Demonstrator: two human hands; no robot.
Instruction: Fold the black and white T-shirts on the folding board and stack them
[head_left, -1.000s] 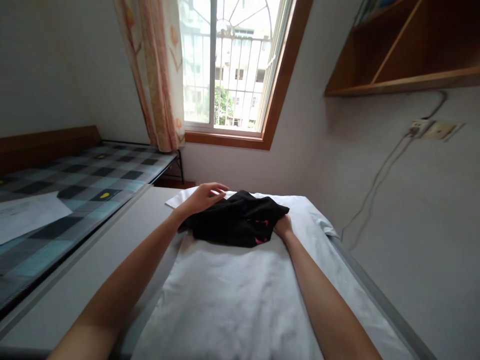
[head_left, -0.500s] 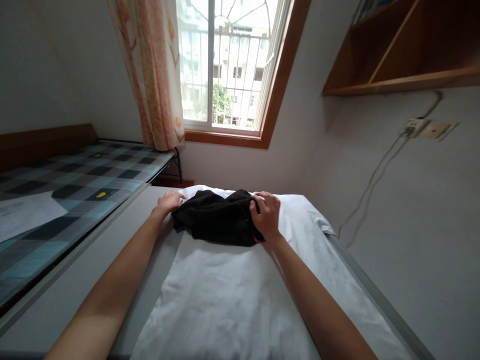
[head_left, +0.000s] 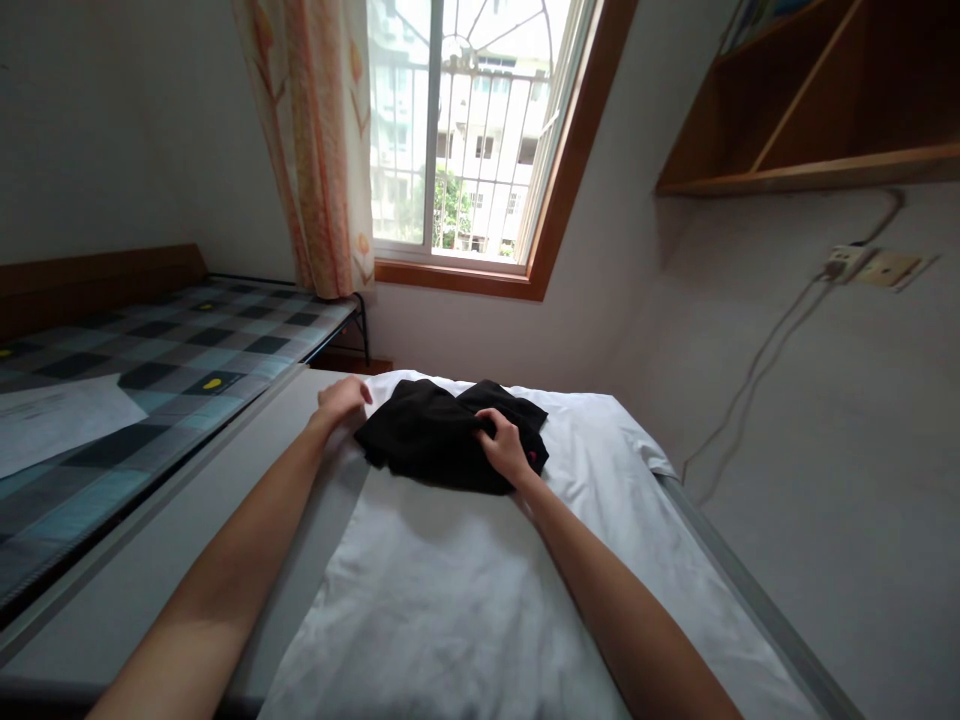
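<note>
A crumpled black cloth (head_left: 427,440) lies on a white sheet (head_left: 450,570) near its far end, with a small pink spot by its right edge. My right hand (head_left: 504,447) pinches a fold of the black cloth right of its middle. Just left of the cloth, beside the sheet's far left edge, is my left hand (head_left: 345,402), its fingers curled together; what they hold, if anything, is too small to make out.
To the left is a bed with a checked cover (head_left: 262,345) and a white paper (head_left: 67,420). Behind are a curtain (head_left: 322,150) and a barred window (head_left: 480,150). On the right, a wooden shelf (head_left: 810,165) hangs above a socket (head_left: 877,267) with cords.
My right hand has moved left from the cloth's right end and its fingers have closed on a fold. The cloth's right part has spread out. My left hand's fingers are more curled.
</note>
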